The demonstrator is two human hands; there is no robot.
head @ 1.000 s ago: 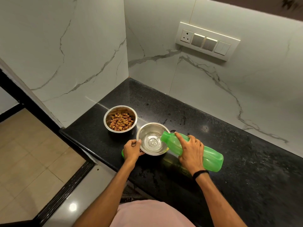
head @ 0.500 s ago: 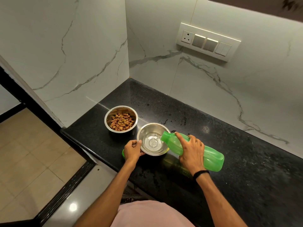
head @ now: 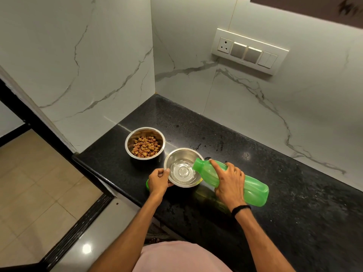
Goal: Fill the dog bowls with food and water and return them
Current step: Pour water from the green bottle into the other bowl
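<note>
Right hand [head: 228, 182] wrapped around green water bottle [head: 243, 183], tilted, mouth over steel water bowl [head: 181, 167] on black countertop [head: 275, 193]. Left hand [head: 158, 181] fingers pinch bowl rim. Kibble bowl [head: 145, 143] just beside.

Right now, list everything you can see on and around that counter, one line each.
Kibble bowl: one, steel, holds brown kibble, counter's left end near the wall.
Water bowl: one, steel, shallow water inside, just right of and nearer than the kibble bowl.
Water bottle: one, green, tipped with its mouth over the water bowl, pouring.
Green cap: one, mostly hidden under the left hand at the counter edge.
Counter: one, black speckled stone.
Switch panel: one, white, on the marble wall.
Left hand: grip on the water bowl's rim.
Right hand: grip around the bottle; black band at the wrist.
</note>
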